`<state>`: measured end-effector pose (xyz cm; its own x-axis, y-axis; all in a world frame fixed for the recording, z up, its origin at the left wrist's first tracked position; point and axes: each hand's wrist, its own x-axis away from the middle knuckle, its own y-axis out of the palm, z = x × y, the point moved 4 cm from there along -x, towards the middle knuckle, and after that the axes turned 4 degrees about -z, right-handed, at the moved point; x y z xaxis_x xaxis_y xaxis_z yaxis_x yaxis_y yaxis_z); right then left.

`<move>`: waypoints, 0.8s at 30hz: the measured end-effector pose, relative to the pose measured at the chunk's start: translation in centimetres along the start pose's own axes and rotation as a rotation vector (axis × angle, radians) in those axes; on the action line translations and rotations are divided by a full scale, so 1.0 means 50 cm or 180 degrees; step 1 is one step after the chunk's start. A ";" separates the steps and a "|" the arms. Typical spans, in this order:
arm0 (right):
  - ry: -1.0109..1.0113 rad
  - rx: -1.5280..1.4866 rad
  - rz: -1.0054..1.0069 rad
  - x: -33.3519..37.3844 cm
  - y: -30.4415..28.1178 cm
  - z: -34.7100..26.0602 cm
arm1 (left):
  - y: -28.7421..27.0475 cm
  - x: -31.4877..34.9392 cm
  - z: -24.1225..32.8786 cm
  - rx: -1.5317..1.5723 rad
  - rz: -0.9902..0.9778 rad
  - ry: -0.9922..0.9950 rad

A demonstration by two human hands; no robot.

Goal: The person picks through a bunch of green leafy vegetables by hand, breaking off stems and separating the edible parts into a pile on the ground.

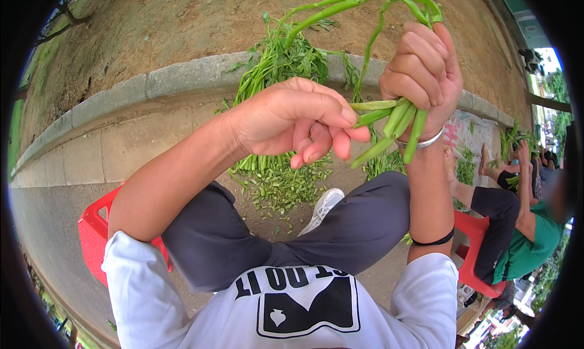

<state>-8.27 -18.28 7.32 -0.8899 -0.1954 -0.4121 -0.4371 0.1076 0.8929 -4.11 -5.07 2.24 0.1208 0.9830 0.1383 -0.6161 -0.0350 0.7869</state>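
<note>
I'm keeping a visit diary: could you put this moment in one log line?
right hand: grips stems | left hand: thumb at stem ends | below: chopped bits | beyond: leafy greens at curb

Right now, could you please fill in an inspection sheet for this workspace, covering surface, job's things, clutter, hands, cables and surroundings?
Surface: pavement edged by a kerb, with soil beyond.
Job's things: green stems held up; leafy bunch lying at the kerb.
Clutter: cut pieces scattered on the pavement.
Hands: right hand closed around the stems; left hand with its thumb at one stem's end, grip unclear.
Cables: nothing seen.
Surroundings: red stool at left; co-worker in green at right.
</note>
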 end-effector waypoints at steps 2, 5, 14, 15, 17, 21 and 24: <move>0.0097 -0.0003 -0.0121 -0.002 0.006 0.005 | 0.002 0.000 -0.002 -0.0052 0.0007 0.0007; 0.0174 0.0064 -0.0178 -0.004 0.012 0.007 | 0.005 -0.002 -0.004 -0.0158 0.0005 0.0026; -0.0326 0.0970 0.0352 0.007 -0.011 -0.018 | -0.017 -0.008 0.004 -0.0514 0.0923 0.0180; -0.0393 0.1083 0.0419 0.008 -0.013 -0.019 | -0.022 -0.009 0.003 -0.0554 0.1005 0.0208; -0.0543 0.1370 0.0589 0.009 -0.015 -0.019 | -0.029 -0.009 0.002 -0.0601 0.1184 0.0338; -0.0770 0.2161 0.0972 0.007 -0.009 -0.002 | -0.041 -0.013 0.001 -0.0628 0.1481 0.0416; -0.0845 0.2745 0.1148 0.003 0.000 0.018 | -0.047 -0.014 0.002 -0.0676 0.1594 0.0465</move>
<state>-8.50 -17.45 7.12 -0.9433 0.2041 -0.2616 0.0164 0.8161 0.5777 -2.68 -5.72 0.33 -0.3264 0.8711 0.3671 -0.7155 -0.4814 0.5063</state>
